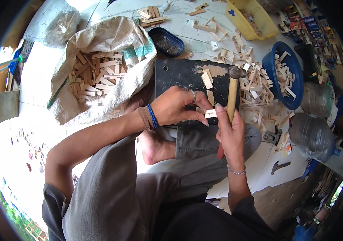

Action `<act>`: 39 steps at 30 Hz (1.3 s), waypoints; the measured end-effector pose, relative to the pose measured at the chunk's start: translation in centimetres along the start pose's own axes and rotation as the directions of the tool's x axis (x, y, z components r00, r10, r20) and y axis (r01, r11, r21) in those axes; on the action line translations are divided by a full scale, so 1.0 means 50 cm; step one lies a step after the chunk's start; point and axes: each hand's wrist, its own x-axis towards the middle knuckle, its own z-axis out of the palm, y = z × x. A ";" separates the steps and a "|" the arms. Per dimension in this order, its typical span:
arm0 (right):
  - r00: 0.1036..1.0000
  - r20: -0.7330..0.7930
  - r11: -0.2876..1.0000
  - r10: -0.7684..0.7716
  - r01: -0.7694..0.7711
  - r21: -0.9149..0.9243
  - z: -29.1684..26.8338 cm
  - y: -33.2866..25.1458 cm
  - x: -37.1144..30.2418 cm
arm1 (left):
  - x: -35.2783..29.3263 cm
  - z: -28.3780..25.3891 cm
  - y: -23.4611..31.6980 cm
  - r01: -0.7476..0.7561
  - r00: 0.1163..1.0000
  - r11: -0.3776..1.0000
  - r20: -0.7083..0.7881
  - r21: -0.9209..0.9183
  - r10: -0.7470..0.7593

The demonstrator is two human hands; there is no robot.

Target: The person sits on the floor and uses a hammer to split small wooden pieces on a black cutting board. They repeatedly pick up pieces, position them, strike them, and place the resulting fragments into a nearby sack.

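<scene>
Between the fingertips of my left hand [179, 105] is a small pale wooden piece [211, 113] with a dark notch or mark on its face. My right hand [231, 130] is closed around the wooden handle of a hammer [232, 94], its metal head pointing away from me. The right thumb also touches the wooden piece. Below both hands lies a black board [175, 76] with worn patches. On the board rest a couple of light wood pieces [207, 79], just beyond my fingers.
A woven sack [95, 40] full of wood pieces stands at left. Loose wood pieces [256, 86] are heaped right of the board, by a blue basin [276, 50]. A dark blue tray [181, 48] and yellow tub [268, 24] sit farther off. Another hammer [280, 166] lies at right.
</scene>
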 end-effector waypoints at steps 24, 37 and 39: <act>0.996 -0.080 0.990 -0.043 0.032 -0.135 0.004 0.002 -0.001 | -0.009 0.019 0.003 0.012 0.997 0.998 -0.079 -0.056 -0.017; 0.989 -0.110 0.995 -0.102 0.101 -0.009 0.007 0.041 -0.036 | -0.015 0.009 -0.001 0.107 0.984 0.994 -0.146 0.015 -0.103; 0.986 -0.109 0.990 -0.129 0.134 0.033 0.008 0.052 -0.037 | -0.019 0.007 0.001 0.169 0.976 0.986 -0.141 0.007 -0.166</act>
